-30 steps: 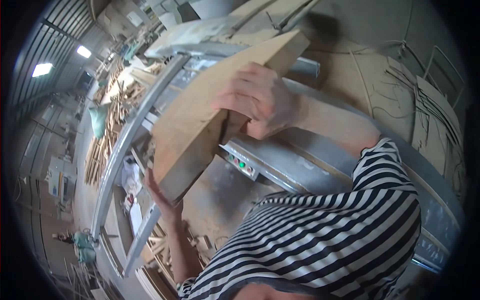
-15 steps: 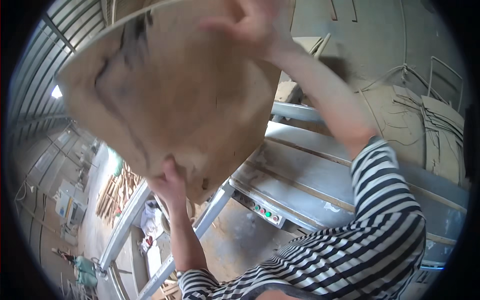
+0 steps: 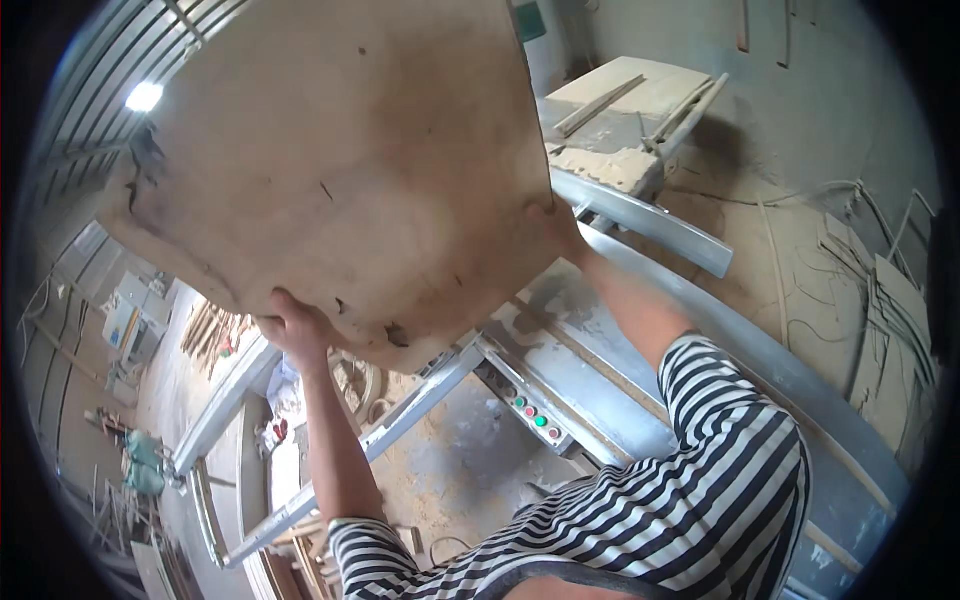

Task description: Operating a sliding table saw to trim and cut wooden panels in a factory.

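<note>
A large pale brown wooden board (image 3: 350, 170) with rounded edges, dark cracks and small knots is raised in front of me, tilted. My left hand (image 3: 298, 328) grips its lower left edge, thumb on the near face and the other fingers hidden behind. At the lower right edge my right hand (image 3: 556, 228) holds the board, its thumb lying on the near face and its fingers out of sight. Below and to the right of the board is a grey metal machine bed (image 3: 600, 350) with long slots; the board's lower edge hides part of it.
A control panel with coloured buttons (image 3: 535, 412) sits on the machine's near side. Metal rails (image 3: 400, 425) run toward the lower left. Beyond the bed stands a dusty stack of boards (image 3: 625, 100). Wood offcuts (image 3: 213, 335) lie on the floor at left, and cables (image 3: 785, 270) at right.
My right hand has come down from the board's upper part to its lower right edge. The board has tilted and shifted, and my left hand has moved slightly left with it.
</note>
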Demonstrator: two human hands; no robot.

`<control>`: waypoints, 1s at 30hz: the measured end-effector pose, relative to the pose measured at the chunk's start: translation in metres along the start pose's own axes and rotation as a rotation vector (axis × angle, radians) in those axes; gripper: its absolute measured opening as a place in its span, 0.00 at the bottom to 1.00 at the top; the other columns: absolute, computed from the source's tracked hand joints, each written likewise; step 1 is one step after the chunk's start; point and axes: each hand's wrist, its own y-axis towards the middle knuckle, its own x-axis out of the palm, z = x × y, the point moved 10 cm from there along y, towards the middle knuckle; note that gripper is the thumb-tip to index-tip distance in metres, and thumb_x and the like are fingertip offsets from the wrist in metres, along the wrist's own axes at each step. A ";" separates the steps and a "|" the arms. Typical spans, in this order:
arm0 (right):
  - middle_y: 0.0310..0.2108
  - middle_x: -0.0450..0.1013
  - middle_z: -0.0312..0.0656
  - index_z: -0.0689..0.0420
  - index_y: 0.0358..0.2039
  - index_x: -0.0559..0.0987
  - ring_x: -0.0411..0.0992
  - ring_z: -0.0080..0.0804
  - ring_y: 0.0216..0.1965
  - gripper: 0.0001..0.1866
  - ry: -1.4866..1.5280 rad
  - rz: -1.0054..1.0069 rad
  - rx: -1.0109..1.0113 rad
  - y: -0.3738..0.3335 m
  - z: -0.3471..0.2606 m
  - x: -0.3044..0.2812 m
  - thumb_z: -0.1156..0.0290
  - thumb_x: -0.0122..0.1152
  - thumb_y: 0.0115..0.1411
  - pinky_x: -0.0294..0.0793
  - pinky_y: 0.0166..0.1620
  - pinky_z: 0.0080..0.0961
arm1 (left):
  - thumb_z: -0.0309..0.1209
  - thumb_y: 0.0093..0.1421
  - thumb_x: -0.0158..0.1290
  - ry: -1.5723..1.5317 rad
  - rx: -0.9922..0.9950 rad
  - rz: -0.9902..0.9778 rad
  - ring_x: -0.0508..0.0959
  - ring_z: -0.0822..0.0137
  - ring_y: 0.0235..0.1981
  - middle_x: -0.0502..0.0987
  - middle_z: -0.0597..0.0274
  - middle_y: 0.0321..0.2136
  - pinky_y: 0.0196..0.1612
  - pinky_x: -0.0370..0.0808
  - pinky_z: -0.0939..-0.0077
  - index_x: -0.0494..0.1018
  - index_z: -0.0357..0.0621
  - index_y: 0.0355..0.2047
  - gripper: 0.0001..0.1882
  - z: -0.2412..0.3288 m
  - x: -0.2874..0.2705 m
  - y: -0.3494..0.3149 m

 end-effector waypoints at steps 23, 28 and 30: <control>0.31 0.79 0.61 0.67 0.32 0.83 0.79 0.57 0.39 0.47 -1.331 -0.125 0.472 -0.051 0.023 -0.124 0.26 0.48 0.55 0.76 0.42 0.46 | 0.47 0.63 0.55 0.105 -0.945 -0.192 0.77 0.61 0.39 0.79 0.49 0.38 0.44 0.73 0.64 0.74 0.28 0.44 0.28 -0.245 0.066 -0.188; 0.31 0.78 0.64 0.72 0.29 0.82 0.79 0.58 0.39 0.50 -1.376 -0.154 0.492 -0.048 0.046 -0.123 0.24 0.47 0.54 0.76 0.43 0.47 | 0.51 0.62 0.55 0.363 -0.988 -0.300 0.78 0.61 0.39 0.80 0.49 0.38 0.42 0.74 0.66 0.75 0.28 0.44 0.30 -0.278 0.061 -0.215; 0.33 0.78 0.64 0.70 0.31 0.83 0.78 0.58 0.41 0.49 -1.405 -0.155 0.524 -0.049 0.052 -0.123 0.25 0.48 0.55 0.76 0.44 0.48 | 0.51 0.62 0.55 0.364 -0.985 -0.298 0.79 0.56 0.36 0.79 0.43 0.33 0.41 0.73 0.62 0.75 0.24 0.39 0.32 -0.286 0.063 -0.222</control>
